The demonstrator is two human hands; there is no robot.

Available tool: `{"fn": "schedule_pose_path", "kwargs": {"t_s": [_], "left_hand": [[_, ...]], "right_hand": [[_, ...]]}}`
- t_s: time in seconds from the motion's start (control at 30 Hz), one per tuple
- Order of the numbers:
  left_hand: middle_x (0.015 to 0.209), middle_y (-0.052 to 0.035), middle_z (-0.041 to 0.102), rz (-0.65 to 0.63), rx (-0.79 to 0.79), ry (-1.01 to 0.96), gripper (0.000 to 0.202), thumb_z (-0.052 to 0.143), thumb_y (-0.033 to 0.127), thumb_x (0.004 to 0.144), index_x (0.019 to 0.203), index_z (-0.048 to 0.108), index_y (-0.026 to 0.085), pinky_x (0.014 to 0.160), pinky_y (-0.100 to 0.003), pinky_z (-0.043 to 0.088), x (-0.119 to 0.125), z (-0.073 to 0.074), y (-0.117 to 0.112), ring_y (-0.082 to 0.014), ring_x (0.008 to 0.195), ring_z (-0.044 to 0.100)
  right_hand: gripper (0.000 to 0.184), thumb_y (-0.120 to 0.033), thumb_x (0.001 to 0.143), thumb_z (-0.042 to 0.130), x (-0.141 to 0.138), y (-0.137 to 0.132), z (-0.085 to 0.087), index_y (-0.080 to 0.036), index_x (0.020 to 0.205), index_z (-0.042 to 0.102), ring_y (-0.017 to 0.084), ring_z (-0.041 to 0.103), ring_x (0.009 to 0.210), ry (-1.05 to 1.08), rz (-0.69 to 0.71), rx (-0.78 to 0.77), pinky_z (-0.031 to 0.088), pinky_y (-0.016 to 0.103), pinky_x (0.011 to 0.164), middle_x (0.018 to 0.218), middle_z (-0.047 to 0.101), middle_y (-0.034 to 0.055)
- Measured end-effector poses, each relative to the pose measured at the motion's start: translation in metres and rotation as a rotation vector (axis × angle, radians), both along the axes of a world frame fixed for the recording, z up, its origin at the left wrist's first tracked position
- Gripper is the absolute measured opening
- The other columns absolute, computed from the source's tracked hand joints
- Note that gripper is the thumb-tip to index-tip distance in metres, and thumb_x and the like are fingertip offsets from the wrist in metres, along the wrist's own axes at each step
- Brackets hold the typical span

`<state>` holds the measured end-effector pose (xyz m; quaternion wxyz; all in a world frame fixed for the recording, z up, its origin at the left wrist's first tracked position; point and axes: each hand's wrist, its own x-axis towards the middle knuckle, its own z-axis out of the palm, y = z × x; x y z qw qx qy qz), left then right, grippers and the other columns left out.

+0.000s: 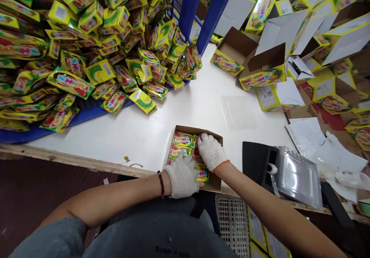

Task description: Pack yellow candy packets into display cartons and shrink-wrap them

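Observation:
An open cardboard box (214, 185) sits at the table's front edge. Small yellow-green TWINS packs (182, 138) lie inside it in rows. My left hand (182, 175), in a white knitted glove, rests on the packs at the near left with its fingers spread. My right hand (212, 152), gloved too, reaches in from the right. Its fingers are bent down among the packs near the far side, and their tips are hidden. Both hands cover part of the contents.
A blue crate (199, 15) at the left overflows with loose packs (72, 81), some spilling onto the white table (127, 138). Open display boxes (261, 75) pile up at the right. A black device (257, 161) and clear plastic sheets (299, 177) lie right of my hands.

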<state>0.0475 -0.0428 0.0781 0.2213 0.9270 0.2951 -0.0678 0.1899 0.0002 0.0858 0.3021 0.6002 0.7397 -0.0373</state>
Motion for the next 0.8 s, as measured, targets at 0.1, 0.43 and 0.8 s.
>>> {"fn": "schedule_pose_path", "kwargs": {"t_s": [0.1, 0.43, 0.8], "left_hand": [[0.123, -0.0150, 0.071, 0.011, 0.014, -0.030, 0.050, 0.047, 0.058, 0.098, 0.104, 0.077, 0.019, 0.108, -0.059, 0.038, -0.001, 0.001, 0.000, -0.0334, 0.123, 0.058], [0.112, -0.0125, 0.072, -0.014, -0.007, -0.126, 0.038, 0.057, 0.051, 0.095, 0.099, 0.075, 0.017, 0.098, -0.050, 0.049, -0.001, 0.007, 0.002, -0.0305, 0.110, 0.064], [0.123, -0.0166, 0.062, 0.518, 0.463, 0.084, 0.035, 0.039, 0.009, 0.094, 0.117, 0.064, 0.016, 0.098, -0.050, 0.042, -0.135, 0.013, 0.169, -0.0329, 0.120, 0.051]], "right_hand": [[0.047, -0.008, 0.100, 0.030, -0.003, -0.001, 0.003, -0.014, 0.141, 0.054, 0.026, 0.064, 0.106, 0.007, 0.001, 0.004, 0.059, 0.034, 0.076, 0.131, 0.055, 0.0212], [0.047, -0.012, 0.097, 0.042, 0.003, -0.004, 0.009, -0.019, 0.142, 0.053, 0.033, 0.051, 0.128, 0.153, -0.092, -0.191, 0.055, 0.041, 0.091, 0.152, 0.041, 0.0209], [0.041, -0.010, 0.088, 0.050, 0.020, 0.000, 0.011, -0.019, 0.123, 0.068, 0.024, 0.062, 0.107, 0.389, -0.100, -0.200, 0.048, 0.034, 0.090, 0.131, 0.059, 0.0143]]}}
